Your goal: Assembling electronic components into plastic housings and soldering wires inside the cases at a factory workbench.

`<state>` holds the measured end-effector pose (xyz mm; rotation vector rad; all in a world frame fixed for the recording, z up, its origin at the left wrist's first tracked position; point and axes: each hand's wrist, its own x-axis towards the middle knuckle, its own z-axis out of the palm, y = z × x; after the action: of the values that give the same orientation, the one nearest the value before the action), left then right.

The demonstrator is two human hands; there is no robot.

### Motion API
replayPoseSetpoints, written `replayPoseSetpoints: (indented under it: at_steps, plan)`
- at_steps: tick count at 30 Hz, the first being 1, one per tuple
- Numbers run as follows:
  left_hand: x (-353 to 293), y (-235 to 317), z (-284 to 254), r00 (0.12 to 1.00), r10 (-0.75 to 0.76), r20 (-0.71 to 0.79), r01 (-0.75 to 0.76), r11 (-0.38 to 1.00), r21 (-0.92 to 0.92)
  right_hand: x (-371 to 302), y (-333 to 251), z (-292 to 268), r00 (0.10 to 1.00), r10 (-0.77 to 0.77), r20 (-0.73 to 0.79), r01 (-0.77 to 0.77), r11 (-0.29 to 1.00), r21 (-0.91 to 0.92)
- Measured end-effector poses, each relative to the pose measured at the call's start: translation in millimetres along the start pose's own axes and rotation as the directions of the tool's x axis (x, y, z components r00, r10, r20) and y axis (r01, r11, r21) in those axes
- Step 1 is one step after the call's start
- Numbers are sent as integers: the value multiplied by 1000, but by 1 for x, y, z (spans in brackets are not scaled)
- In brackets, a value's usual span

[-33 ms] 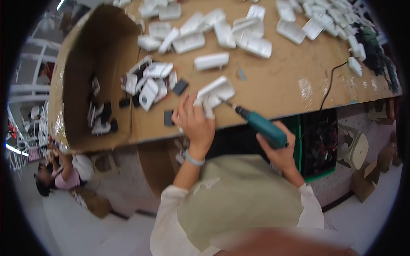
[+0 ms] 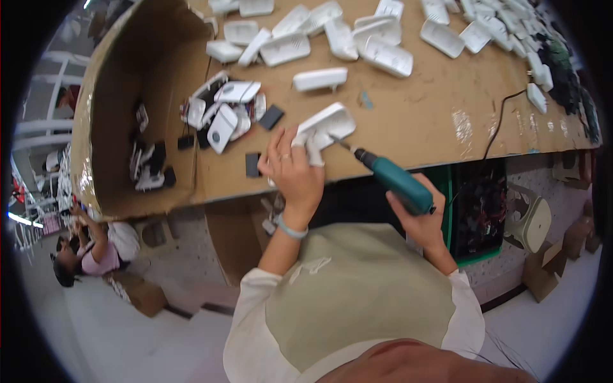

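My left hand (image 2: 292,175) is closed on the near left end of a white plastic casing (image 2: 340,119), pressing it against the cardboard-covered table. The casing lies tilted with its hollow side showing. In my right hand (image 2: 423,216) is a teal electric screwdriver (image 2: 399,184), gripped around its body. Its thin bit points left and reaches the casing's near side; whether it sits on a screw is too small to tell. A dark grey flat block (image 2: 253,165) lies beside my left fingers, and another dark block (image 2: 271,117) lies farther off. Beyond the casing stands a second white casing (image 2: 320,79).
Left of my hands is a pile of white device parts (image 2: 223,126), next to a tall cardboard box (image 2: 105,140) holding more pieces. Several white casings (image 2: 285,49) spread across the far side. A black cable (image 2: 496,121) crosses the right. A green-rimmed crate (image 2: 479,259) stands below the table edge.
The whole view has shifted slightly. Both hands keep their holds, and the screwdriver bit stays at the casing.
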<state>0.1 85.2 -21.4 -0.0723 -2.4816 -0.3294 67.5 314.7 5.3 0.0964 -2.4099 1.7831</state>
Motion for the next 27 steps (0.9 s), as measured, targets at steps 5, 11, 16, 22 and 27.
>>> replayPoseSetpoints:
  at_steps: [5, 11, 16, 22, 27]
  plan:
    - [-2, -7, 13, 999, -46, -7, 46, 999, 14, 20, 14, 11, 992, -112, 60, 113, 993, -27]
    - [-5, -2, 6, 998, -49, -34, 50, 999, 11, 21, 12, 17, 980, -163, 118, 172, 982, -74]
    - [-2, 2, -2, 999, -35, 21, 33, 995, 98, 21, 14, 18, 980, -167, 105, 176, 981, -81]
    - [2, 2, 4, 998, -20, 52, 13, 990, 141, 27, 16, 18, 981, -165, 105, 173, 982, -72]
    - [4, 3, 5, 998, -25, 60, 17, 991, 131, 31, 17, 18, 973, -193, 127, 204, 975, -82]
